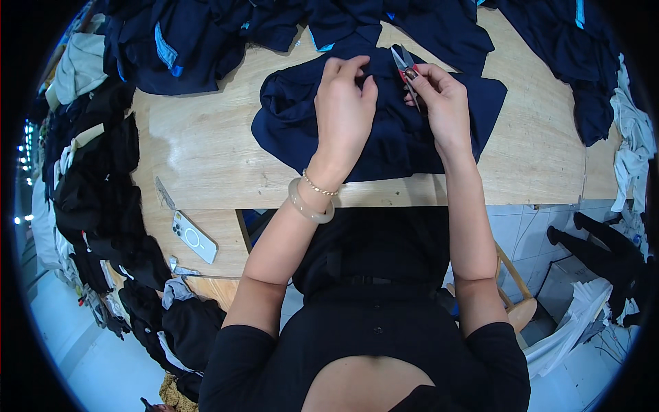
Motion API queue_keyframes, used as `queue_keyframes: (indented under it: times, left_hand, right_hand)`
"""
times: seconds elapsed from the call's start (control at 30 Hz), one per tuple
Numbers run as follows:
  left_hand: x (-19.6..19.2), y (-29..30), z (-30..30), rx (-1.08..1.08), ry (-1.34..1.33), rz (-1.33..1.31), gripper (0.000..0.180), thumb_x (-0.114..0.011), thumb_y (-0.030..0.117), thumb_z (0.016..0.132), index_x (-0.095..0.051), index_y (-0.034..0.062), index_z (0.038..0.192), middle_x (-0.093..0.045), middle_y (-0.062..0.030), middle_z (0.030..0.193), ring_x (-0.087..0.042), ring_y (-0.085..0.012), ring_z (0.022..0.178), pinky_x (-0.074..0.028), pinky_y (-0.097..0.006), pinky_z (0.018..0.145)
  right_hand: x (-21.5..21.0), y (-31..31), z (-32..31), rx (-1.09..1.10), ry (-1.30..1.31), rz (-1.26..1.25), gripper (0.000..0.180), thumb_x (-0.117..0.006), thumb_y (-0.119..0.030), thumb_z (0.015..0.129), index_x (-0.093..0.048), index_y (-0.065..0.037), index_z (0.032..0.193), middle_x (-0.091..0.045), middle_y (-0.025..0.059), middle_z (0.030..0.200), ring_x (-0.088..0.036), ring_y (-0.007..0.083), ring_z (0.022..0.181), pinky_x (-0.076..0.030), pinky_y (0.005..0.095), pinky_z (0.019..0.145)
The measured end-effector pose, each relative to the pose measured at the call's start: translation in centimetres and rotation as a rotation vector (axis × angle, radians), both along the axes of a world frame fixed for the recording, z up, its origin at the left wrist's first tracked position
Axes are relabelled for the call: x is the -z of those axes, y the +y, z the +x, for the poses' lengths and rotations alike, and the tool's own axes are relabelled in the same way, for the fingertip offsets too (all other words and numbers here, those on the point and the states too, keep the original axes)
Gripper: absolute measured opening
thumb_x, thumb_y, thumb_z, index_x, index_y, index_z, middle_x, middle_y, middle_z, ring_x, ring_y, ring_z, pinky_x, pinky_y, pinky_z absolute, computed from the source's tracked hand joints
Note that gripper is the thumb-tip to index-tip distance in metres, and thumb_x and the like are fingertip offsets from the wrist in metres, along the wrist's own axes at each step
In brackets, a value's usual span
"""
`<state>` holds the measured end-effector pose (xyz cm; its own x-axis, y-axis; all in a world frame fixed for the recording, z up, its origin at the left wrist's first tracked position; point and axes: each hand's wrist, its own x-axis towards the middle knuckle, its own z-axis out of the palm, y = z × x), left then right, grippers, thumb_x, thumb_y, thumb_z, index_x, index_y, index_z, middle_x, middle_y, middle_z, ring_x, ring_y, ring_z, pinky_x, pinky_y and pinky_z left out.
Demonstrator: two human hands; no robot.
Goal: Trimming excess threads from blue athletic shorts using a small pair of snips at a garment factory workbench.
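A dark navy garment (398, 144) lies loosely folded on the wooden table in front of me. Over its middle is my left hand (343, 99), with a bangle and a bracelet at the wrist. Its thumb and forefinger stand apart, the other fingers are curled, and I see nothing between them. My right hand (439, 99), just to the right, grips a small pair of thread snips (405, 65) with red on the handle. The blades point away from me over the garment's far part and are parted at the tips.
More navy garments (178, 48) lie along the table's far side. Dark clothes (103, 185) are heaped on the left. A white phone (194, 237) rests on the lower left surface (165, 247). At the lower right stand a wooden chair (523, 312) and pale cloth (583, 309).
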<state>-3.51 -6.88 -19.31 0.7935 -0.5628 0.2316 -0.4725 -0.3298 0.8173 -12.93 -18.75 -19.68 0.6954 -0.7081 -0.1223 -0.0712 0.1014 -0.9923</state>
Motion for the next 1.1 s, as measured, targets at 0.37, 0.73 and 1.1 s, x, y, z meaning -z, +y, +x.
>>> queue_keyframes:
  times: [0.37, 0.73, 1.1]
  left_hand:
    - [1.5, -0.5, 3.6, 0.208, -0.496, 0.201, 0.02, -0.062, 0.002, 0.082, -0.071, 0.0034, 0.1, -0.058, -0.01, 0.094, -0.059, -0.0272, 0.088, -0.052, -0.036, 0.079]
    - [2.3, -0.3, 5.0, 0.356, -0.627, 0.158, 0.008, -0.064, 0.008, 0.082, -0.063, 0.0022, 0.086, -0.062, -0.0099, 0.08, -0.063, -0.026, 0.079, -0.054, -0.036, 0.068]
    - [1.3, -0.2, 5.3, 0.325, -0.389, 0.118, 0.007, -0.064, 0.01, 0.084, -0.065, 0.0029, 0.087, -0.068, -0.0135, 0.077, -0.066, -0.0311, 0.071, -0.054, -0.039, 0.064]
  right_hand:
    - [-2.2, -3.4, -0.7, -0.027, -0.029, -0.339, 0.023, -0.051, -0.023, 0.099, -0.062, -0.003, 0.095, -0.06, -0.0016, 0.071, -0.047, 0.003, 0.062, -0.035, 0.018, 0.057]
    - [-2.9, -4.5, 0.1, -0.258, 0.202, -0.776, 0.017, -0.068, -0.013, 0.085, -0.062, 0.001, 0.092, -0.066, 0.0122, 0.083, -0.064, 0.024, 0.078, -0.049, 0.0311, 0.072]
    - [-1.8, -3.3, 2.0, -0.295, 0.155, -1.212, 0.019, -0.071, -0.012, 0.079, -0.061, 0.001, 0.087, -0.061, 0.0098, 0.081, -0.057, 0.0251, 0.08, -0.047, 0.034, 0.071]
